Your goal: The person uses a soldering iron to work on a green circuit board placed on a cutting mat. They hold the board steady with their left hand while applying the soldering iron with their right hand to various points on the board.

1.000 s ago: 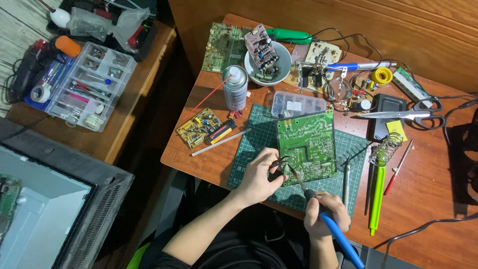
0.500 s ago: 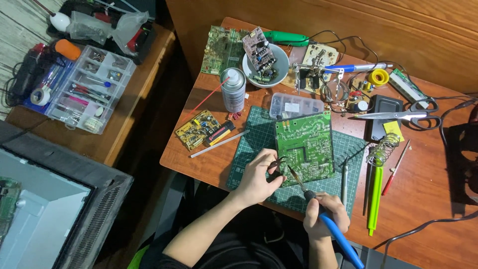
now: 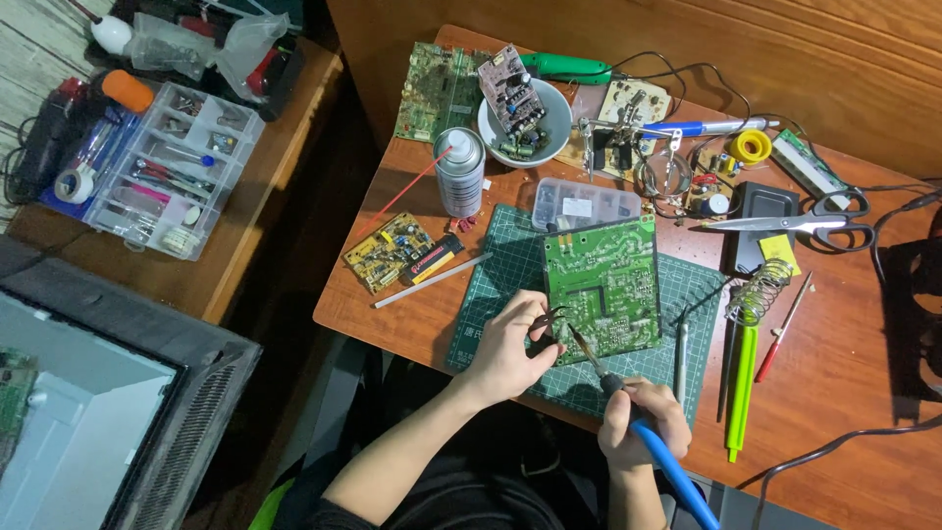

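Green circuit board [image 3: 603, 285] lies on cutting mat [image 3: 491, 294], just beyond both hands. Left hand [image 3: 510, 344] pinches what look like tweezers [image 3: 546, 322] at board's near edge. Right hand [image 3: 643, 422] grips blue soldering iron [image 3: 628, 417], tip on board. Spray can [image 3: 459, 172] stands behind.

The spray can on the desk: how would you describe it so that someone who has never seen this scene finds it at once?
Start at the wooden desk and find the green cutting mat under the big green circuit board. Just beyond the mat's far left corner stands the spray can, beside a white bowl. It is the only upright silver cylinder there, with a thin red straw slanting from its nozzle.
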